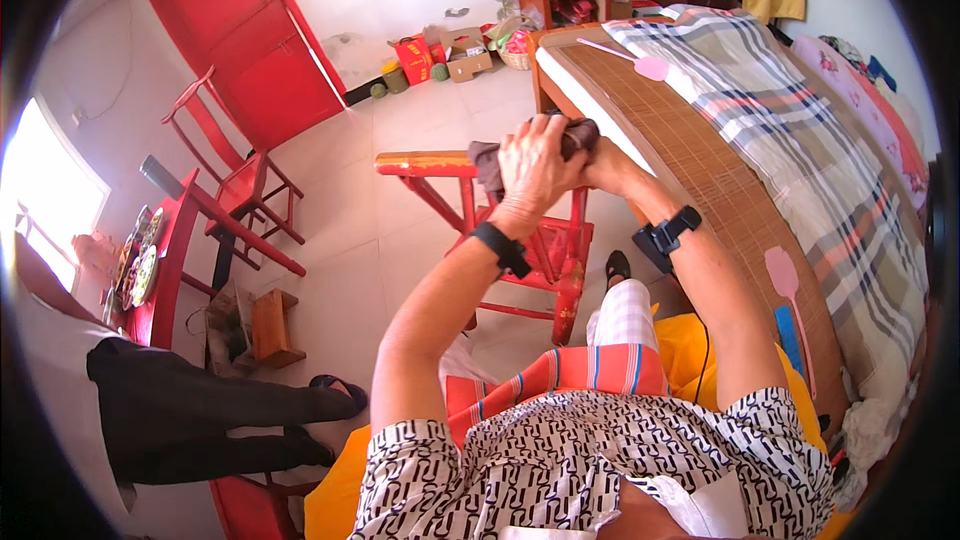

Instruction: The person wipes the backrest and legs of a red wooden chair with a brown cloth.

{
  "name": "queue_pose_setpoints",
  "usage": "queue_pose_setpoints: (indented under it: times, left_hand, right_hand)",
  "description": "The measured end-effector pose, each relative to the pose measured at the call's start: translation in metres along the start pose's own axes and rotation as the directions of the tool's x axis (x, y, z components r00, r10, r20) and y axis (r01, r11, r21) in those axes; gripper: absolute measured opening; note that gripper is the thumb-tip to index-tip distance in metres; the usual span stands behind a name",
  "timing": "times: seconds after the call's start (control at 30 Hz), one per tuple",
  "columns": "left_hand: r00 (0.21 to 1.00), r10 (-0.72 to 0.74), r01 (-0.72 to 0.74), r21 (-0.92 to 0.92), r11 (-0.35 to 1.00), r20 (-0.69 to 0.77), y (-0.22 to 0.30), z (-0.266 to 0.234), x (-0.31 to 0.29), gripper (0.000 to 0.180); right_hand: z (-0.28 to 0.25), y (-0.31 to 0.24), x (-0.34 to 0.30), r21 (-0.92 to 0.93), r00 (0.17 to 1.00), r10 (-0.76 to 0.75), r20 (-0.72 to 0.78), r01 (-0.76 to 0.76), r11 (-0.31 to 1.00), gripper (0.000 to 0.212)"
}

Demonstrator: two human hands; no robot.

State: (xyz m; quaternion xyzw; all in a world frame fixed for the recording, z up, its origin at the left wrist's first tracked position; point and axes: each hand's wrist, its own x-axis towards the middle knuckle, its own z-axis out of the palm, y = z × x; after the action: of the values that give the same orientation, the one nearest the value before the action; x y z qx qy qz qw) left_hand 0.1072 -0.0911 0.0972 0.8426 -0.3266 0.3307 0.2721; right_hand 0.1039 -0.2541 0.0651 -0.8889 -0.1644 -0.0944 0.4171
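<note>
In front of me stands a red wooden chair [560,285] with worn paint. Its top rail [425,163] runs leftward from under my hands. A dark brown cloth [488,162] is draped over the right part of that rail. My left hand [535,162] is closed over the cloth, its back turned up. Close beside it, my right hand [602,165] is closed on the cloth's bunched right end; most of its fingers are hidden behind the cloth and the left hand. Dark bands with small devices sit on both wrists.
A bed [690,155] with a woven mat and plaid quilt lies to the right, with pink fly swatters [783,270] on it. Leftward are a red table [165,290] with dishes, another red chair [240,185], a small wooden stool [275,328] and a person in dark trousers [200,400].
</note>
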Motion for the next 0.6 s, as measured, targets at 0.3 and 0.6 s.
queue_pose_setpoints:
  times: [0.3, 0.6]
  left_hand:
    - [0.869, 0.075, 0.242, -0.552, 0.798, 0.489, -0.043, -0.049, 0.022, 0.048]
    - [0.979, -0.006, 0.040, -0.167, 0.985, 0.203, -0.083, -0.035, -0.002, 0.041]
  right_hand:
    - [-0.009, -0.040, -0.012, 0.185, 0.987, 0.156, 0.046, -0.162, 0.969, 0.068]
    - [-0.003, -0.038, -0.004, 0.103, 0.999, 0.026, 0.047, -0.031, 0.994, 0.048]
